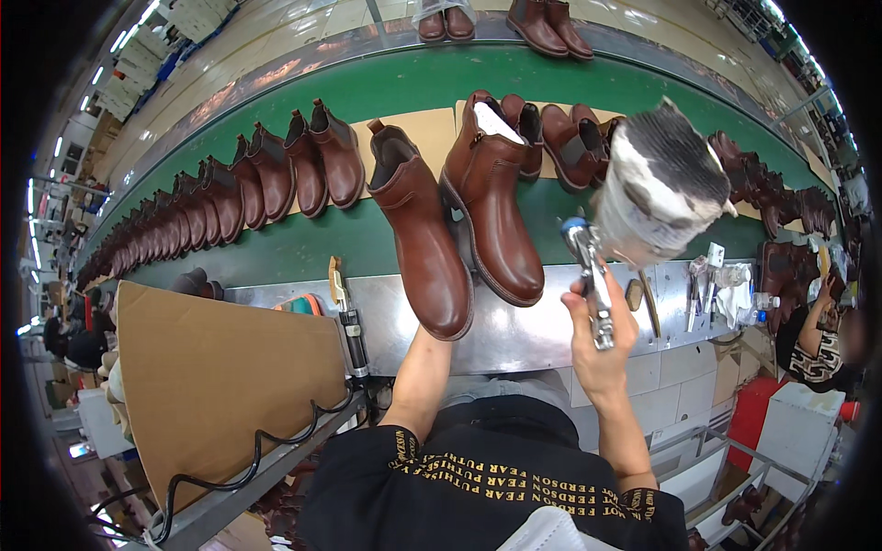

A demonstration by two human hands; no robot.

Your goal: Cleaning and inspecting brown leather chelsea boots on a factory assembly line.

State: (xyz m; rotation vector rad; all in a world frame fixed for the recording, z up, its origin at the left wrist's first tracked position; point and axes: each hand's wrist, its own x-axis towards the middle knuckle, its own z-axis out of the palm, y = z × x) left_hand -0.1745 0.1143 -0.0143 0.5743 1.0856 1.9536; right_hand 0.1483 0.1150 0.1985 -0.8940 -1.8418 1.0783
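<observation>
A pair of brown leather ankle boots is raised over the metal bench edge, toes toward me: the left boot [423, 248] has an elastic side panel, the right boot [496, 211] a zip and white stuffing. My left forearm [421, 381] reaches up behind them; that hand seems to hold them from below, its fingers hidden. On the right, my right hand [602, 335] is closed round a metal spray gun [591, 285] with a blue front end. Beside its top is a bulky bundle [666, 184] wrapped in stained white and black knit cloth. The gun is apart from the boots.
A green conveyor belt [358, 241] carries a long row of brown boots [266, 170]. To my left stand a cardboard sheet [225, 386], a black coiled hose [248, 477] and a second tool [349, 321]. Small tools lie on the metal bench [542, 335]; another person [818, 340] works at far right.
</observation>
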